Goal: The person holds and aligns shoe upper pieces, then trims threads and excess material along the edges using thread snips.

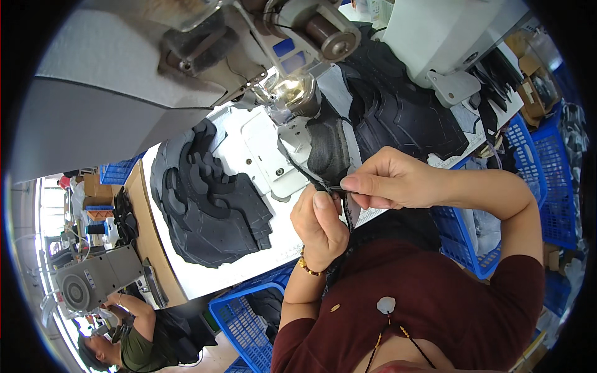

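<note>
A dark fabric piece (328, 148) with a mesh patch and a pale edge lies on the sewing machine's bed, its near end reaching my hands. My left hand (320, 227) is closed, thumb and fingers pinching a narrow black strip at that end. Close beside it, my right hand (395, 182) pinches a thin dark item between thumb and forefinger; its kind is too small to tell. Both hands nearly touch at the fingertips. Above the piece is the sewing machine's lit needle area (292, 93).
Stacks of cut black panels (208, 199) lie left of the machine bed, with more black panels (398, 105) on the right. Blue plastic baskets (252, 317) stand below the white table (186, 273). A co-worker (146, 336) sits at another sewing machine (99, 276) at lower left.
</note>
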Available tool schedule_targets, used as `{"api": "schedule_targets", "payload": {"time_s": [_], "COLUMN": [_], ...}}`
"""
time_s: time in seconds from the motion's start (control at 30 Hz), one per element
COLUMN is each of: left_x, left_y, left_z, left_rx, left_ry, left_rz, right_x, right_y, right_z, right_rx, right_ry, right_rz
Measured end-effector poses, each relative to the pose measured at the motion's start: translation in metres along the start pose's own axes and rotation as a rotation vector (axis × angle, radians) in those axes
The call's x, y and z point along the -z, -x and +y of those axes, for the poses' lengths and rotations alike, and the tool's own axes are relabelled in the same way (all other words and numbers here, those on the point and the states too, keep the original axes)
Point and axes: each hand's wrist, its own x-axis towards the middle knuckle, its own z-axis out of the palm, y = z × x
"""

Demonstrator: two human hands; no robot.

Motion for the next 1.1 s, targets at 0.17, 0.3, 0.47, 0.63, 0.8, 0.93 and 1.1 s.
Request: {"api": "schedule_targets", "payload": {"time_s": [0.17, 0.3, 0.47, 0.63, 0.8, 0.93, 1.1], "left_x": [0.002, 0.003, -0.001, 0.002, 0.001, 0.005, 0.015], "left_y": [0.003, 0.006, 0.006, 0.007, 0.006, 0.002, 0.004], "left_z": [-0.006, -0.008, -0.006, -0.004, -0.001, -0.003, -0.009], "left_rx": [0.006, 0.141, 0.088, 0.249, 0.301, 0.314, 0.248], "left_ry": [0.028, 0.194, 0.169, 0.508, 0.9, 0.718, 0.384], "left_rz": [-0.007, 0.049, 0.025, 0.02, 0.068, 0.056, 0.045], "right_x": [-0.003, 0.007, 0.011, 0.008, 0.005, 0.008, 0.004], "right_y": [0.01, 0.011, -0.017, -0.02, -0.023, -0.028, -0.009], "right_z": [-0.013, -0.025, -0.019, -0.02, -0.016, -0.016, -0.028], "right_rx": [0.011, 0.161, 0.669, 0.514, 0.481, 0.487, 0.578], "right_ry": [-0.146, -0.048, 0.62, 0.661, 0.688, 0.633, 0.642], "right_rz": [0.035, 0.096, 0.16, 0.125, 0.197, 0.2, 0.295]}}
